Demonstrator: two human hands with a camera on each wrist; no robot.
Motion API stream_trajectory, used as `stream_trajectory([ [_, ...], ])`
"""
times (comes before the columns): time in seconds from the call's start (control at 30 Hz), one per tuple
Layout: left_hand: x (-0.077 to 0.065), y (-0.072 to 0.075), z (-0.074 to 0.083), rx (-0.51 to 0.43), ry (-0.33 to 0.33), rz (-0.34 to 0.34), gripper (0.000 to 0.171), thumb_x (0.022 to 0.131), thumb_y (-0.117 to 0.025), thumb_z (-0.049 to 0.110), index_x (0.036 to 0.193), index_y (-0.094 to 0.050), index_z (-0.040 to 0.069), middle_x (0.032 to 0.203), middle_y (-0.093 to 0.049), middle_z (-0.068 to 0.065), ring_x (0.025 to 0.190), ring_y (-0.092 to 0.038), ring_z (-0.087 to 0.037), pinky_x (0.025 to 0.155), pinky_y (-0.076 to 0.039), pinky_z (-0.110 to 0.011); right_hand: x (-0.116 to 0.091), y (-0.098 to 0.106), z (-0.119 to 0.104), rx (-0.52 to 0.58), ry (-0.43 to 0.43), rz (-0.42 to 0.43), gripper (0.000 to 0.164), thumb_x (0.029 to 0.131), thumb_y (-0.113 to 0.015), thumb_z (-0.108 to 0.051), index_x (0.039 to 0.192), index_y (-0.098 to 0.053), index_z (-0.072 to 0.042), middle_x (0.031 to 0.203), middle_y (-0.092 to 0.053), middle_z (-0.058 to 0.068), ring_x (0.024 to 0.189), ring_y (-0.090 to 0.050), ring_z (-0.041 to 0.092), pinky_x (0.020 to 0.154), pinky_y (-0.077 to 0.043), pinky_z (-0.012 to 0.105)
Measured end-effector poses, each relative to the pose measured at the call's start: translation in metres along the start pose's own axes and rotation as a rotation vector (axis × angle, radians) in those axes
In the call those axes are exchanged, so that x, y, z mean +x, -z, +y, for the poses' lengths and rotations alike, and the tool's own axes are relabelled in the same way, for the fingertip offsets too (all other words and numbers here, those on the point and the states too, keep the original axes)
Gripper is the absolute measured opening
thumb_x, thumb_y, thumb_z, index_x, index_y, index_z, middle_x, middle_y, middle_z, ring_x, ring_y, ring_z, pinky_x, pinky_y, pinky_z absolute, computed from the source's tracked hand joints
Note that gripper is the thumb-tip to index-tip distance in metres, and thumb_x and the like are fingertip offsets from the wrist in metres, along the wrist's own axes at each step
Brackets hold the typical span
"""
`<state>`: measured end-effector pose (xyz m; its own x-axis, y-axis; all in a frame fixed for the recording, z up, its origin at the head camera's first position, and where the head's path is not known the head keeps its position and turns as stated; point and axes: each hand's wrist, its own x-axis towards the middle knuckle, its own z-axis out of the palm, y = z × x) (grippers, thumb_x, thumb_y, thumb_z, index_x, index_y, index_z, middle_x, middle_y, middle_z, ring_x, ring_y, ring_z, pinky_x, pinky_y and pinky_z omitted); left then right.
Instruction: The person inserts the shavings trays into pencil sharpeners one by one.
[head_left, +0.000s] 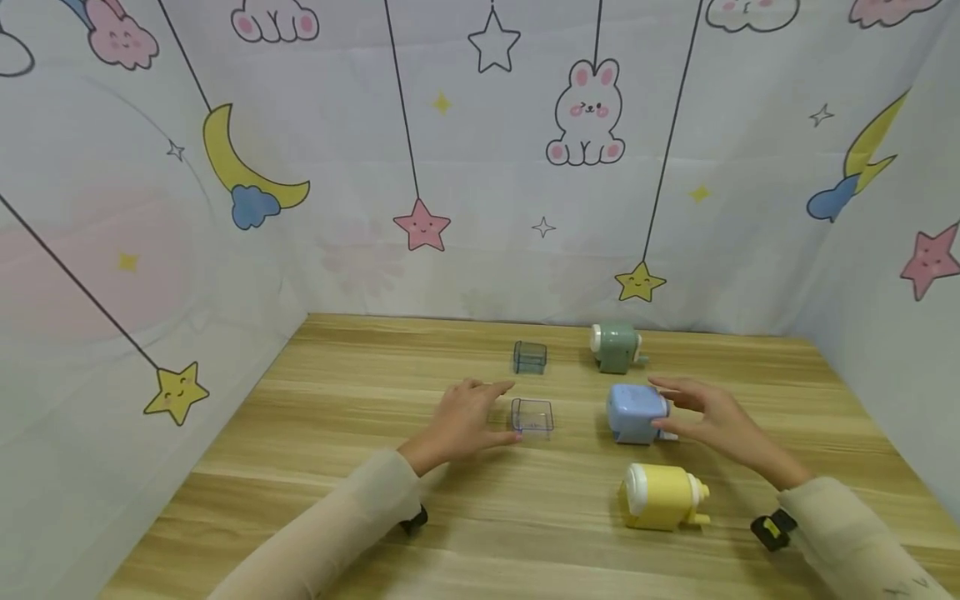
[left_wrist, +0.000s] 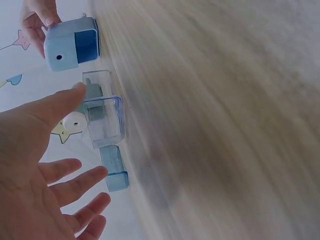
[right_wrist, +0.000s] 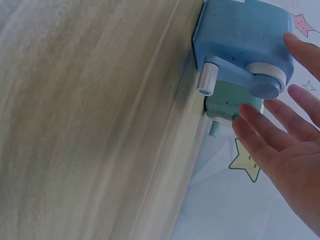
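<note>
A blue hand-crank pencil sharpener (head_left: 633,411) stands on the wooden table, its crank (right_wrist: 230,75) facing right. My right hand (head_left: 716,421) is at its crank side, thumb and fingers spread around that end; in the right wrist view the fingertips (right_wrist: 292,42) come right up to the body. From the left, my left hand (head_left: 465,421) reaches toward a clear plastic shavings drawer (head_left: 532,429), thumb and fingers apart on either side of its near end. In the left wrist view the blue sharpener shows an open drawer slot (left_wrist: 87,46).
A green crank sharpener (head_left: 617,348) stands behind the blue one, and a yellow one (head_left: 660,497) in front. A second, darker see-through drawer (head_left: 530,358) sits farther back. Printed cloth walls (head_left: 480,275) enclose the table (head_left: 360,358) at the back and sides.
</note>
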<state>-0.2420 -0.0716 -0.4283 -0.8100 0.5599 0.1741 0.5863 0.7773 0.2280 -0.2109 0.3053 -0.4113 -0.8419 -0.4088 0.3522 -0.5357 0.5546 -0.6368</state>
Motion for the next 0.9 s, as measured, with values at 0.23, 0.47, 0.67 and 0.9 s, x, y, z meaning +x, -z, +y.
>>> stream_trajectory([
  [0.23,0.003,-0.005,0.000,-0.033,-0.005,-0.021,0.073,0.077,-0.061,0.060,0.134,-0.044,0.018,0.119,-0.055,0.005,0.106,-0.042,-0.020,0.087,-0.032,-0.042,0.003,-0.003,0.004,0.055,0.014,0.000,0.049,0.076,-0.073,-0.011,0.121,-0.054,-0.004,0.120,-0.055,0.009,0.099,-0.056,0.020,0.080,-0.045,0.035],
  [0.47,0.002,-0.008,0.000,-0.093,-0.003,-0.022,0.065,0.079,-0.062,0.056,0.130,-0.049,0.018,0.113,-0.058,0.009,0.102,-0.043,-0.016,0.089,-0.028,-0.045,0.004,-0.005,0.009,0.058,0.033,0.003,0.045,0.077,-0.072,-0.008,0.118,-0.057,-0.003,0.117,-0.056,0.009,0.097,-0.056,0.017,0.079,-0.046,0.030],
  [0.67,0.002,-0.012,-0.002,-0.109,0.010,-0.003,0.060,0.079,-0.062,0.056,0.126,-0.051,0.021,0.105,-0.060,0.014,0.099,-0.044,-0.012,0.092,-0.023,-0.048,0.004,-0.006,0.010,0.056,0.069,-0.013,0.043,0.078,-0.071,-0.007,0.118,-0.056,-0.001,0.117,-0.056,0.011,0.098,-0.055,0.017,0.080,-0.045,0.028],
  [0.9,0.004,-0.013,-0.001,-0.113,0.015,0.002,0.060,0.078,-0.063,0.056,0.126,-0.050,0.022,0.104,-0.060,0.014,0.099,-0.043,-0.012,0.092,-0.022,-0.047,0.004,-0.004,0.010,0.051,0.069,-0.018,0.044,0.078,-0.071,-0.007,0.119,-0.056,0.000,0.118,-0.055,0.013,0.100,-0.055,0.017,0.081,-0.045,0.029],
])
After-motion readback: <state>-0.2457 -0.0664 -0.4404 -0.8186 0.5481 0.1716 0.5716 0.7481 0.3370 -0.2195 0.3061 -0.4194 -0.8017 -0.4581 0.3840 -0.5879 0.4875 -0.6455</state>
